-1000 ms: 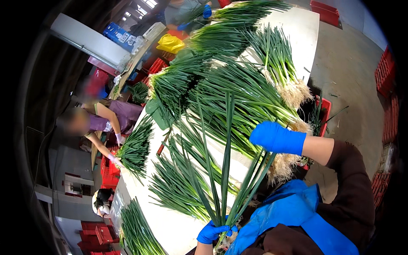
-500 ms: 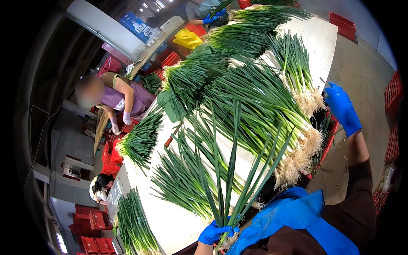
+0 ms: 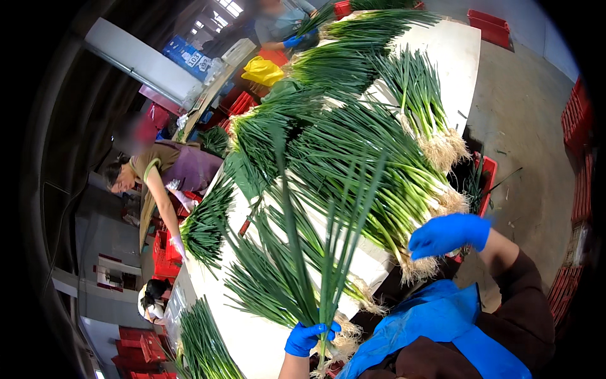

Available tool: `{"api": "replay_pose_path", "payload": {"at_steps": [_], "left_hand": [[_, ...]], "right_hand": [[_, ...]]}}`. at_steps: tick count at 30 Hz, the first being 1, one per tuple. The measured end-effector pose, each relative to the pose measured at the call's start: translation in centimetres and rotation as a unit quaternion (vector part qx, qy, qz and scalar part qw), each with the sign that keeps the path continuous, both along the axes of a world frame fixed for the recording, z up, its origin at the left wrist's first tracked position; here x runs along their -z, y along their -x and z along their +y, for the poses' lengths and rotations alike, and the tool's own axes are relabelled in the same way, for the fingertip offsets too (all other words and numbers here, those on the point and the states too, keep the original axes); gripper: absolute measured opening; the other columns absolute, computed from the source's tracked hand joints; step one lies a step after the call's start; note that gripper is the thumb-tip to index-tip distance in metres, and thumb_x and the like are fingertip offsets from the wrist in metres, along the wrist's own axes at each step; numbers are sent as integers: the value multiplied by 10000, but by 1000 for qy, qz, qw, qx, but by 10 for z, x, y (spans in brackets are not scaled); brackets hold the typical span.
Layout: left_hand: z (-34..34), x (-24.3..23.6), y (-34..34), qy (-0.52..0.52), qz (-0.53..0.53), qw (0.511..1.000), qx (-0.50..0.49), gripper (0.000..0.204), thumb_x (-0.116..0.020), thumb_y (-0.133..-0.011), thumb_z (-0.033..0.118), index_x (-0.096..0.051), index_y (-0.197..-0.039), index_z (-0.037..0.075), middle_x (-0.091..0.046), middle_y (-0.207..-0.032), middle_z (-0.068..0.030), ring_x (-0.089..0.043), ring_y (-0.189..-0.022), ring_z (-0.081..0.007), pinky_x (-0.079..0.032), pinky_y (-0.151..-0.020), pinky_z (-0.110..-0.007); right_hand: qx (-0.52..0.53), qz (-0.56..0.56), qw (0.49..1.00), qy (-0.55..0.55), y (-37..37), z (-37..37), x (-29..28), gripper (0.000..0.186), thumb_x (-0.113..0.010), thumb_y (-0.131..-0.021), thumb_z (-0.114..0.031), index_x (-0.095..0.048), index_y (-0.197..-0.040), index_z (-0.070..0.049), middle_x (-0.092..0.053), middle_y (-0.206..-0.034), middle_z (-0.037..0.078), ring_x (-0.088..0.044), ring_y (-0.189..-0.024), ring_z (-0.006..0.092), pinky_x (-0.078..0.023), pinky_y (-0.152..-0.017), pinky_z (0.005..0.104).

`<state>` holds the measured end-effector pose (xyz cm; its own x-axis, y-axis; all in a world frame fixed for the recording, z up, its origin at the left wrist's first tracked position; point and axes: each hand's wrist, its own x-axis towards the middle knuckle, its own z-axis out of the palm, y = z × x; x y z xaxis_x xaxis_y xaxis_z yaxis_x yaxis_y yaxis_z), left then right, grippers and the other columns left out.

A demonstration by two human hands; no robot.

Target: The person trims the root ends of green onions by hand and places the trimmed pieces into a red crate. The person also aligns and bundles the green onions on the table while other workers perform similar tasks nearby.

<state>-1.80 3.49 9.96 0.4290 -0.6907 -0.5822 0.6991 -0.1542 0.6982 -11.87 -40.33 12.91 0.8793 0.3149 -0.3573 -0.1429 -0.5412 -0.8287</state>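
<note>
Near the lower edge, my left hand [image 3: 305, 339] in a blue glove is closed round the lower stalks of a few spring onions [image 3: 328, 278]. Their long green leaves fan upward over the table, and their roots hang below the fist. My right hand [image 3: 448, 235], also gloved in blue, is over the root end of a large pile of spring onions [image 3: 372, 158]. Its fingers are loosely bent, with nothing visible in them; whether they touch the roots I cannot tell. A smaller heap of spring onions [image 3: 262, 284] lies just beyond my left hand.
More spring onion bundles [image 3: 426, 107] cover the white table [image 3: 464, 57]. A red-handled tool [image 3: 245, 226] lies mid-table. Beside the right edge stands a red crate [image 3: 487, 183] holding green leaves. One co-worker [image 3: 189, 167] leans in at the left; another person [image 3: 278, 31] works at the far end.
My right hand has swung in from the far right to the big pile's roots. My left hand shifted slightly left with the spring onions. The co-worker at left has reached toward the table edge.
</note>
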Motion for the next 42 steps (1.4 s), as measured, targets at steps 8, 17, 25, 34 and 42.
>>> {"api": "replay_pose_path", "payload": {"at_steps": [8, 17, 25, 34, 42], "left_hand": [[-85, -22, -37, 121, -68, 989, -48, 707, -669, -763, 120, -339, -1367, -41, -641, -963, -217, -649, -751, -262, -539, -689, -353], [-156, -13, -50, 163, -98, 979, -77, 604, -605, -843, 103, -341, -1377, 6, -626, -1051, -196, -642, -807, -245, -535, -729, -344], [-243, -21, -56, 156, -133, 960, -190, 407, -590, -870, 100, -483, -1243, -20, -615, -1136, -186, -636, -911, -240, -521, -783, -358], [-253, -27, -57, 182, -160, 964, -110, 687, -665, -819, 234, -328, -1398, 82, -488, -1307, -132, -537, -1119, -252, -445, -928, -376], [-143, 52, -31, -5, -94, 962, -257, 490, -595, -870, 195, -445, -1312, 48, -576, -1198, -112, -589, -1000, -218, -479, -842, -364]], "right_hand": [[-26, -77, 992, -92, -35, 73, 22, 657, -567, -865, -514, -480, -1261, 4, -545, -1244, 195, -563, -1105, 305, -460, -923, 371], [-2, -53, 973, -223, -29, 140, 67, 960, -659, -786, -543, -204, -1424, 11, -358, -1384, 277, -413, -1257, 364, -353, -1040, 400], [254, -158, 932, -206, -29, 126, 93, 523, -565, -893, -238, -358, -1347, -80, -609, -1069, 201, -618, -880, 338, -496, -778, 404], [377, -211, 837, -336, -63, -15, 38, 383, -563, -857, -147, -464, -1213, -42, -628, -920, 124, -626, -770, 179, -526, -687, 348], [462, -236, 846, 125, -155, -251, 143, 606, -646, -808, -284, -411, -1277, 18, -590, -1102, 253, -595, -989, 360, -478, -849, 404]]}}
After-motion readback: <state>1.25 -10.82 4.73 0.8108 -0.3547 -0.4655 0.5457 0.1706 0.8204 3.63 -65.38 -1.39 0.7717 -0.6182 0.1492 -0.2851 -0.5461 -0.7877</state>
